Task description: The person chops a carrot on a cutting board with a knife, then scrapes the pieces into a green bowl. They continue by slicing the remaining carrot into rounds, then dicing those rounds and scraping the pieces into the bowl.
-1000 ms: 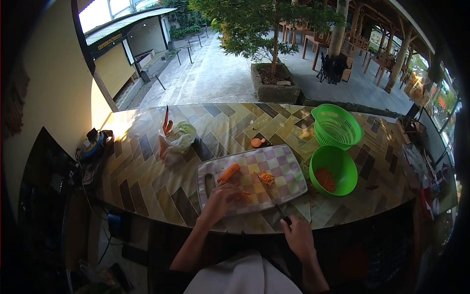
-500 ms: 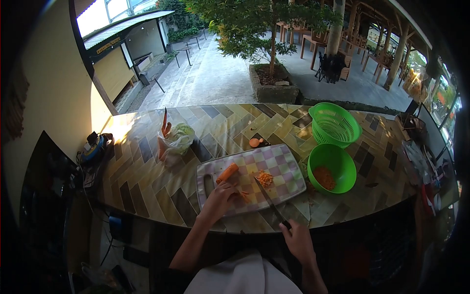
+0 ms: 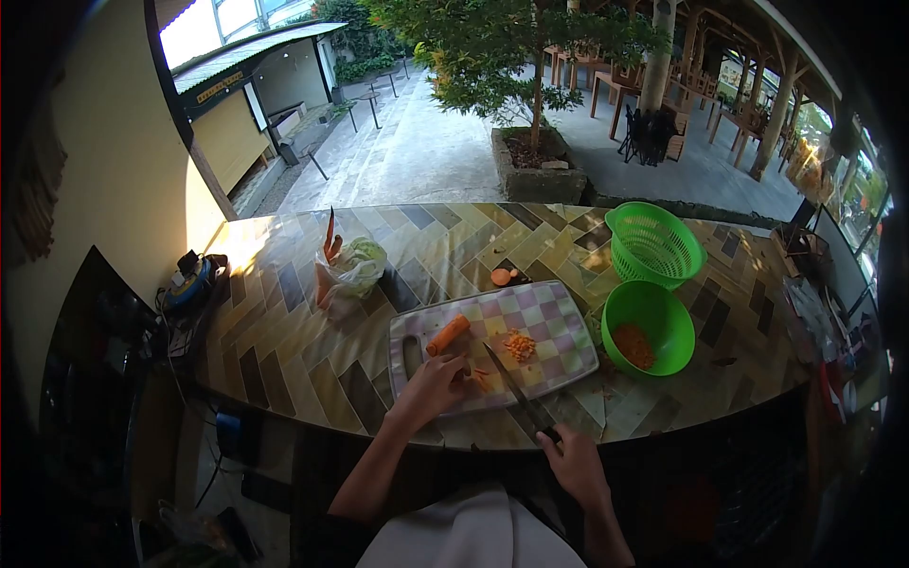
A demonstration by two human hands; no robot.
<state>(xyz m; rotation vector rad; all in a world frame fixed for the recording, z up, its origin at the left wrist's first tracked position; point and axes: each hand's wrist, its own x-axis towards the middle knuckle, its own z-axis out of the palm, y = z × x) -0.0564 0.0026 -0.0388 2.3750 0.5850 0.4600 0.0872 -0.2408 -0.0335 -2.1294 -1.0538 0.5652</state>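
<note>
A checkered cutting board lies on the table, with a thick carrot piece at its left and a small heap of diced carrot near its middle. My left hand rests over the board's lower left, fingers bent by some thin carrot strips; whether it grips any is too small to tell. My right hand is closed round the handle of a knife, whose blade reaches across the board and points up and left. Right of the board, a green bowl holds orange bits.
Behind the bowl stands a green colander. A plastic bag with carrots is at the left back, and carrot ends lie behind the board. Cables and a blue-yellow item sit at the table's left end.
The whole view has shifted slightly. My left hand has moved a little away from the thick carrot piece, towards the strips. The knife blade has moved slightly left, away from the diced heap.
</note>
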